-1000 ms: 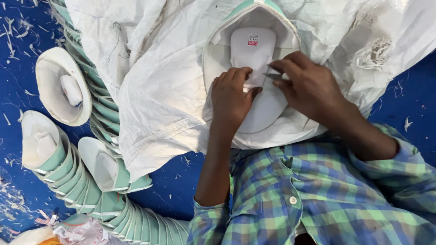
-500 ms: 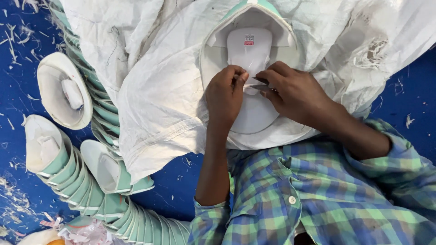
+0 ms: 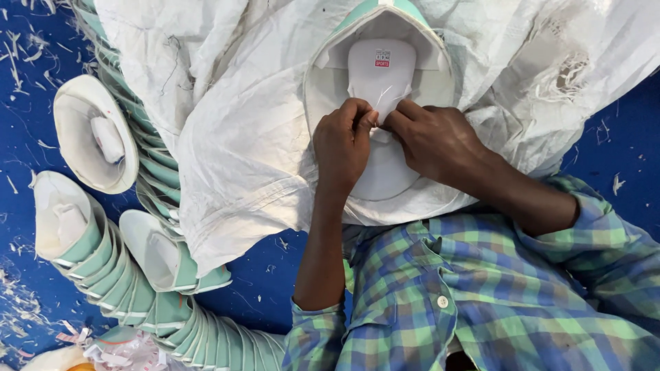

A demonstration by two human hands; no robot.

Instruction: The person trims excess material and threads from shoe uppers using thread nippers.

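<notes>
From the head camera, you look straight down at a white cap-like piece lying open side up on a coarse white woven sack in front of you. Both hands meet at its middle. Your left hand has thumb and forefinger pinched together on a thin pale thread or tab at the lower edge of the padded white tongue. Your right hand comes in from the right, its fingertips closed on the same spot, touching the left hand's; exactly what they nip is too small to tell.

As a judgement, you are mid-way through this one piece: the tongue already sits in place inside the rim, and the fine work at its lower edge looks unfinished. To the left, nested rows of green-and-white pieces curve across the blue floor, and one open piece lies apart at the far left. Whether those are done or waiting cannot be told.

The piece is a smooth, rounded shell with a mint-green band at its far edge; the tongue looks soft and slightly glossy. The sack is crinkled and frayed at the far right. White shavings and thread scraps speckle the floor. Your checked sleeves fill the near side.
</notes>
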